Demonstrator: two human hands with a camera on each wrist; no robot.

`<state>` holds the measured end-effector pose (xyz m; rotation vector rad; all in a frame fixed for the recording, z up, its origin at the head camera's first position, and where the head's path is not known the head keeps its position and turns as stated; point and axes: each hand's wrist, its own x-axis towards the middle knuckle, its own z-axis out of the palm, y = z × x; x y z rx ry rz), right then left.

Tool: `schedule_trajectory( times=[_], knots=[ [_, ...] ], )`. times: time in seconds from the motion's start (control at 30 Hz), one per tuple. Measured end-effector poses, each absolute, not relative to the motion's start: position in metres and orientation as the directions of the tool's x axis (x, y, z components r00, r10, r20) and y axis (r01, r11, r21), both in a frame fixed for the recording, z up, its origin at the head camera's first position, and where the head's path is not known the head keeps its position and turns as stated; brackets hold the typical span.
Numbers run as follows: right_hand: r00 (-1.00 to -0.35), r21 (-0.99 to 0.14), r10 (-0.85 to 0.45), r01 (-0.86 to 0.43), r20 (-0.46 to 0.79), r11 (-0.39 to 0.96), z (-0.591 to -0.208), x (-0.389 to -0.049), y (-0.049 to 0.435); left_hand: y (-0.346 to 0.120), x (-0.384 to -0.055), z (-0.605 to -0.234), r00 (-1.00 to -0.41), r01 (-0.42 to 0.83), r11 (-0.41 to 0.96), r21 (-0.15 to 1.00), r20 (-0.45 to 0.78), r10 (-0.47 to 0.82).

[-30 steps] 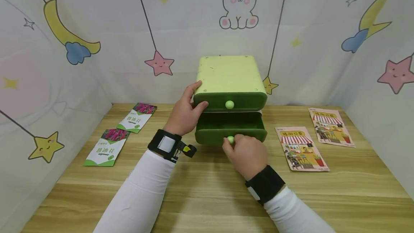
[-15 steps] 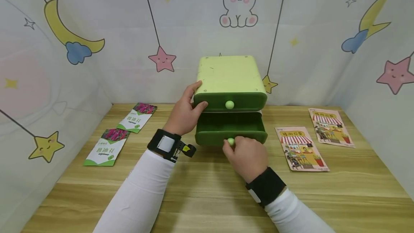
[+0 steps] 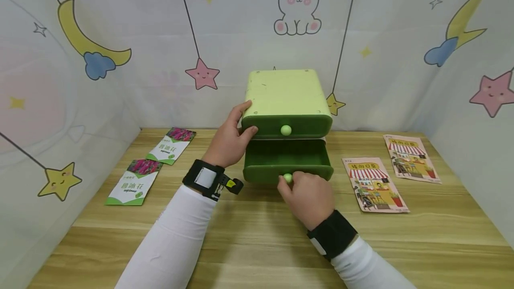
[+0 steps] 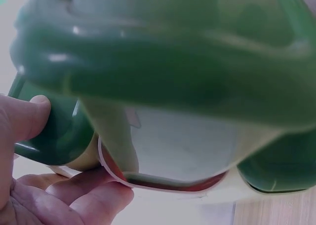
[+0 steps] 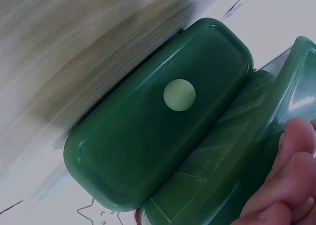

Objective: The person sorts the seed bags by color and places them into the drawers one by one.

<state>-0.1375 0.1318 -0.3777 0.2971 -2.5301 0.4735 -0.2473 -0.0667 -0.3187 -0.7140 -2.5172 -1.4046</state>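
A small drawer cabinet point(image 3: 287, 90) with a pale yellow-green top and dark green drawer fronts stands against the back wall. My left hand point(image 3: 229, 144) grips its left side, with the thumb on the front of the top drawer point(image 3: 265, 126) and the fingers along the side. In front, my right hand point(image 3: 309, 197) pinches the round light green knob point(image 3: 288, 178) of the middle drawer point(image 3: 261, 173), which is pulled out and shows nothing inside. The right wrist view shows a closed bottom drawer point(image 5: 133, 136) with its own knob, hidden in the head view.
Two seed packets with pink flowers point(image 3: 134, 182) point(image 3: 171, 146) lie on the left of the wooden table point(image 3: 257, 244). Two pink packets with a striped awning picture point(image 3: 375, 186) point(image 3: 411, 159) lie on the right. A fabric wall point(image 3: 225, 21) printed with stars and a rabbit closes off the back.
The middle drawer has slid slightly further out towards me, with my right hand moving along on its knob. The left hand keeps its place on the cabinet.
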Motion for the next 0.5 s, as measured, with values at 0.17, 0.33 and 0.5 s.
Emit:
schedule_trajectory(
  times=[0.17,0.33,0.5],
  knots=[
    [-0.821,-0.268,-0.115,-0.310,0.559,0.912,-0.3780,-0.1352,0.1321,-0.0664,-0.2471,-0.3181,-0.869,0.488,0.437,0.755,0.372,0.327],
    [-0.823,-0.269,-0.117,-0.311,0.556,0.912,-0.3794,-0.1332,0.1328,-0.0662,-0.2468,-0.3176,-0.869,0.488,0.444,0.752,0.372,0.326],
    [-0.831,-0.266,-0.117,-0.303,0.544,0.915,-0.3805,-0.1317,0.1333,-0.0661,-0.2466,-0.3172,-0.874,0.478,0.449,0.755,0.361,0.324]
  ],
)
